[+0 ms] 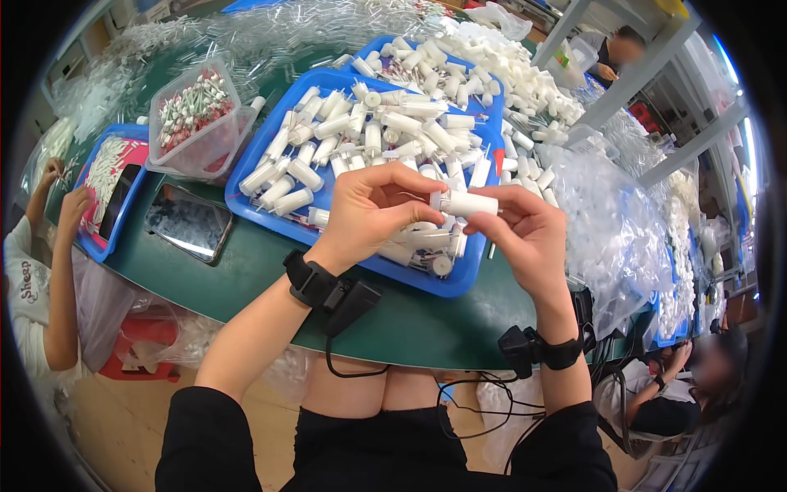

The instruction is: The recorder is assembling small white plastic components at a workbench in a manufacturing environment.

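Observation:
A white cylindrical piece point(469, 203) with a clear collar at its left end is held level between my two hands, above the near right part of a blue tray point(246, 215). My left hand point(373, 205) pinches the collar end between thumb and fingers. At the other end, my right hand point(525, 234) grips the white body with thumb and fingertips. Beneath them the tray is heaped with similar white cylinders point(332, 127), several with clear sleeves and thin pins. Both wrists wear black straps with small devices.
Left of the tray stand clear plastic tubs point(197, 115) of red-and-white small parts and a phone point(188, 221). A co-worker's hands point(74, 205) are at a smaller blue tray point(135, 135). Clear plastic bags point(607, 246) lie right; loose clear tubes point(221, 37) spread behind. Cables point(492, 394) hang below the edge.

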`<state>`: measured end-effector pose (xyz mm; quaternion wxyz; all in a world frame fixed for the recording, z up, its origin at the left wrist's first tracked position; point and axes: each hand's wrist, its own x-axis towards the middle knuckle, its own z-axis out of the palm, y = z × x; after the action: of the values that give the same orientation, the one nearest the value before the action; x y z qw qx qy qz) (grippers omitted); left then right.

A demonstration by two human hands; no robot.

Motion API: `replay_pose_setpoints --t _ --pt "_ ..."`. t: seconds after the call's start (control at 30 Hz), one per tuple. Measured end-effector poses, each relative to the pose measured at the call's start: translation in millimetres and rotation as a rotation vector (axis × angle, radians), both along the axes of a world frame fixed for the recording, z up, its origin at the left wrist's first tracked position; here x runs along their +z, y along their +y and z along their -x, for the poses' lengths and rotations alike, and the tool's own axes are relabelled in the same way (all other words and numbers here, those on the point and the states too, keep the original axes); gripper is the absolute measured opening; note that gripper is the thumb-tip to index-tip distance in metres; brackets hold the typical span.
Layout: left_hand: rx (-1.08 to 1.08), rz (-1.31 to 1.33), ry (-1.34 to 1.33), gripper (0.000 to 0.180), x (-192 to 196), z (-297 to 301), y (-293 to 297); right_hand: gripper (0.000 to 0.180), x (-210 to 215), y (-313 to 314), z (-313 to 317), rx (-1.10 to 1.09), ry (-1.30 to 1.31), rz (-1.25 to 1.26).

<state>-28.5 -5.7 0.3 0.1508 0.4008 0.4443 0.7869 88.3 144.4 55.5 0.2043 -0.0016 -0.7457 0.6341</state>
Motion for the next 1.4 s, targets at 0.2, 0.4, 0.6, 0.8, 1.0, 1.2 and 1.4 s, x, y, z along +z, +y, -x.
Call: replay_pose_setpoints --t 0.2,0.4,0.6,0.8,1.0,1.2,1.4 --pt "-0.048 0.069 -0.073 0.022 -1 0 0 0.025 -8 10 -3 -0.082 0.106 -0.426" --pt "-0.055 0.111 -0.084 0.023 1 -2 -1 0.025 -3 8 -5 -0.146 0.16 -0.7" --pt "-0.039 0.115 -0.081 0.023 3 0 -2 0.024 -5 4 -7 -0.097 0.048 -0.235" --pt "-0.065 0.138 -0.097 0.019 2 0 -2 0.021 -5 12 -10 -0.138 0.026 -0.535" --pt "-0.074 0.147 -0.068 0.02 1 -1 -3 0.021 -6 10 -5 -0.119 0.084 -0.638" --pt "-0.125 0.026 -0.225 0.025 -2 0 4 0.038 8 12 11 0.037 0.044 -0.592" --pt "0.343 0.063 -0.302 0.023 -9 20 0 0.051 99 15 55 0.08 -0.263 -0.906"
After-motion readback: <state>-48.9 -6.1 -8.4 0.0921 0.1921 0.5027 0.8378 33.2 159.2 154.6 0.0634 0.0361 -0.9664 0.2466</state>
